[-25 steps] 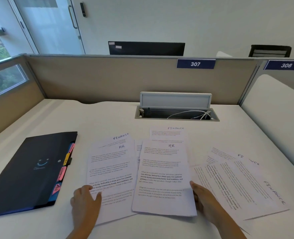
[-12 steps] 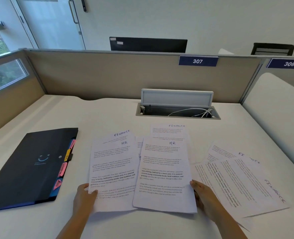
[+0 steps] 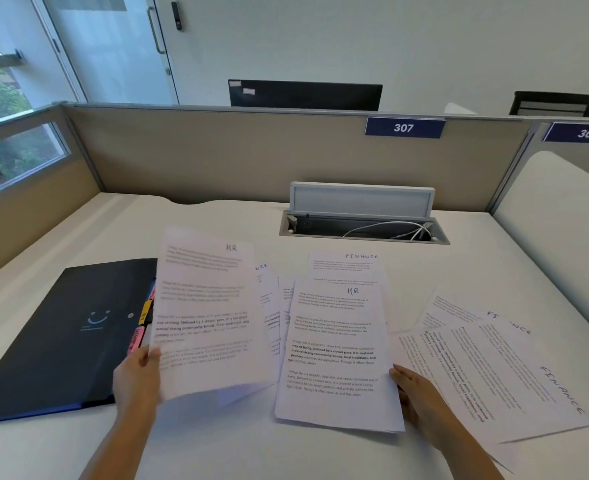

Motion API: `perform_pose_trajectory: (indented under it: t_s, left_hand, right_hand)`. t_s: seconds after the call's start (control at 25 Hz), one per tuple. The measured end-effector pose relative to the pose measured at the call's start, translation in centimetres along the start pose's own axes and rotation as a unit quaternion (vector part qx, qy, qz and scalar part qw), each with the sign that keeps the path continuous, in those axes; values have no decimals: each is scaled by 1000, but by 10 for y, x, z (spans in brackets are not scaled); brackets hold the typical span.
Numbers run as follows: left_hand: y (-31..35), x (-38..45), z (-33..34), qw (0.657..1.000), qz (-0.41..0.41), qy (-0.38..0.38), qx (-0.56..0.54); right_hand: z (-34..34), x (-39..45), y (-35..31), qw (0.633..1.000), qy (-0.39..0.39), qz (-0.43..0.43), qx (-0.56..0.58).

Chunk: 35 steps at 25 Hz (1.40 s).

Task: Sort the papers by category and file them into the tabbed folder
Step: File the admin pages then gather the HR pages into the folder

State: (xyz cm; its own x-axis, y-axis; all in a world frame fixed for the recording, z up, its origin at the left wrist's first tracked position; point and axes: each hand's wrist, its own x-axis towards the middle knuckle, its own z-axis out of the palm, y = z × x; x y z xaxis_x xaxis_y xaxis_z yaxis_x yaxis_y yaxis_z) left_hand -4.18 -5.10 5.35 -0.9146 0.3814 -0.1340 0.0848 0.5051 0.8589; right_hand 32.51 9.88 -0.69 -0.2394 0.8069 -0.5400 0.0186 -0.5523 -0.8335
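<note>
**Head view: lifted HR sheet in the left grip, second HR stack just to its right**

Head camera looks down on a pale matte surface (image 3: pixel 217 445) spread with printed sheets. The left hand (image 3: pixel 136 382) pinches the lower left edge of one HR sheet (image 3: pixel 206 313), raised off the surface and tilted towards the viewer, its long axis running away from the grip, its top edge far from the fingers. The sheet is thin and limp; its free lower corner sags, and its text is blurred by motion.

Just to the right of that grip lies the second HR sheet (image 3: pixel 338 351), flat on top of a small stack, long axis also pointing away. The right hand (image 3: pixel 416 400) touches its lower right edge; whether the fingers curl under the paper or only press against it I cannot tell. The coming move likely turns on this: the lifted sheet has to travel rightward from the left grip to land squarely on its match, and the left hand is the one carrying it.

Left of and under the lifted page lies the dark tabbed folder (image 3: pixel 61 341), closed, smooth-covered, with yellow and pink tabs (image 3: pixel 137 339) showing along its right edge beside the left grip. Finance sheets (image 3: pixel 494 368) fan out beyond the right grip, skewed; another Finance page (image 3: pixel 348 266) lies farther away, partly covered.
</note>
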Motion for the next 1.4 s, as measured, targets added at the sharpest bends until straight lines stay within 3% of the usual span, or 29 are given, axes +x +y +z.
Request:
perform_pose_trajectory:
  t_s: [0.16, 0.36, 0.64, 0.88, 1.04, 1.16, 1.28, 1.4]
  left_hand:
    - [21, -12, 6, 993, -17, -43, -108]
    - [10, -49, 51, 985, 14, -174, -9]
    - [-8, -90, 96, 954, 27, -284, 90]
    - [-6, -91, 102, 936, 47, -321, 137]
    - [-1, -83, 98, 950, 16, -300, 88]
    - [8, -74, 92, 940, 23, -337, 50]
    - [30, -82, 86, 915, 73, -397, 1]
    - [59, -95, 87, 927, 127, -348, -52]
  right_hand:
    - [1, -1, -2, 1000, -4, 4, 6]
    - [0, -3, -4, 1000, -23, 3, 7]
    - [-1, -5, -4, 1000, -26, 14, -1]
    - [10, -8, -14, 993, -67, 61, -70]
    - [17, -9, -16, 989, -64, 47, -121]
    - [11, -17, -28, 991, -93, 25, -98]
    - [15, -37, -45, 983, -104, -49, -144]
    - [31, -50, -64, 970, -56, -157, -178]
